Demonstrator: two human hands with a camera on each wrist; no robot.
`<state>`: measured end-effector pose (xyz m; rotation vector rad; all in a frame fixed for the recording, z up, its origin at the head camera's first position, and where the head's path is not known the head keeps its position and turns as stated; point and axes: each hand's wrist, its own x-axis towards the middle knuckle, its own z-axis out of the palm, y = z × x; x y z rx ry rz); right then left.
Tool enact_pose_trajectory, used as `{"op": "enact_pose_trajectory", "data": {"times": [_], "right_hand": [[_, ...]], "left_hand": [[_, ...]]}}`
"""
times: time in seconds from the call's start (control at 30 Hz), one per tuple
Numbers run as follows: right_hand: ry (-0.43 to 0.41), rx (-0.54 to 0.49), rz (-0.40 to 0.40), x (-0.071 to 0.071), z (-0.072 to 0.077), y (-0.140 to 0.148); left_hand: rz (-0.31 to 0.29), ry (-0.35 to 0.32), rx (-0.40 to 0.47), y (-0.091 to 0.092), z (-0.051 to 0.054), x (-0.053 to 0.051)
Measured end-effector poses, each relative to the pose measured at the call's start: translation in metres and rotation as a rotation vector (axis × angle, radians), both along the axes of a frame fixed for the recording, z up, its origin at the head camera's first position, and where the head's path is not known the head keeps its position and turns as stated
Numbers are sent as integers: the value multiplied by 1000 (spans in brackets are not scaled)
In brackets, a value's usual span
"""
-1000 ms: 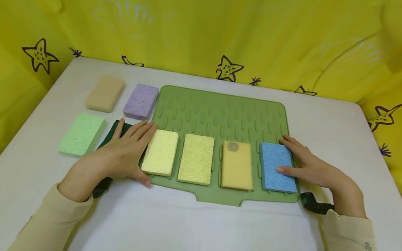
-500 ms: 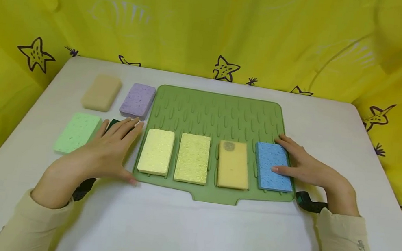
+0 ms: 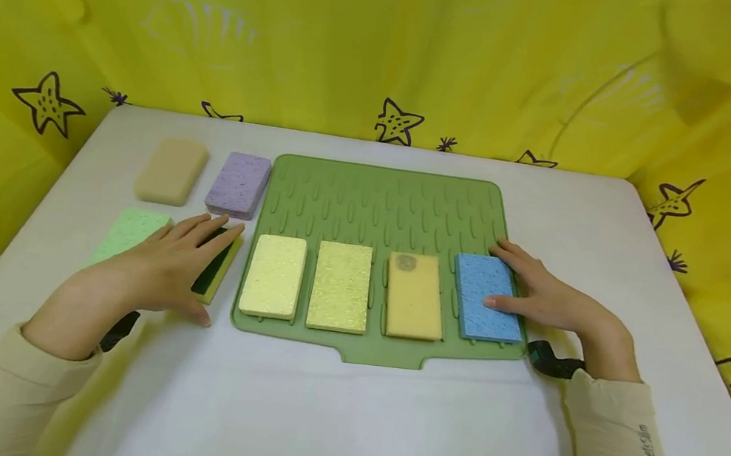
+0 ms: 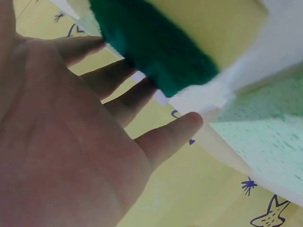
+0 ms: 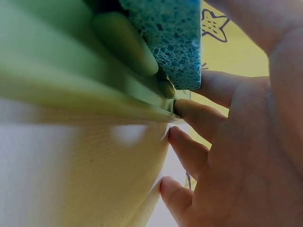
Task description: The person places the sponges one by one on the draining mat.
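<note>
My left hand [image 3: 154, 265] hovers with fingers spread over a scouring sponge [image 3: 215, 272], dark green on top with a yellow side, partly hidden beneath it. In the left wrist view the fingertips lie close to its green face; contact cannot be told. The thumb points towards the green mat [image 3: 381, 207]. My right hand [image 3: 545, 299] rests its thumb on a blue sponge [image 3: 485, 300] at the mat's right end. Its other fingers reach along the sponge's right side and the mat's edge. A pale yellow sponge [image 3: 273, 278], a yellow sponge [image 3: 340, 288] and a tan sponge [image 3: 415, 296] share that front row.
Left of the mat lie a beige sponge [image 3: 172, 170], a purple sponge [image 3: 238, 185] and a light green sponge [image 3: 131, 233], partly covered by my left hand. The white table [image 3: 345, 419] meets a yellow curtain [image 3: 330, 53] at the back.
My left hand has moved left from beside the pale yellow sponge, uncovering more of the scouring sponge. My right hand keeps its place at the blue sponge. The head view has shifted slightly.
</note>
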<state>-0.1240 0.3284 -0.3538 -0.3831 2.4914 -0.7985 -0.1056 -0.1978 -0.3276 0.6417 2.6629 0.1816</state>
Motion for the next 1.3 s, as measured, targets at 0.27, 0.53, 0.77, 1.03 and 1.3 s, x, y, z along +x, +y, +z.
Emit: {"op": "enact_pose_trajectory", "data": {"times": [0.27,0.53,0.77,1.03,1.3], "right_hand": [[0,-5,0,0,0,-1],[4,-16,6,0,-1,-3],[2,-25,4,0,-1,-2],[-2,-21,-3,2,-2,-2],[-1,-7,-11,1,-1,-2]], "left_hand": [[-78,81,-12,-6,-1,-3],[-72,118,-10,-4,6,-7],[-73,164,25,4,16,-11],[-97,230,71,19,22,-15],[-103,297,102,32,28,-22]]}}
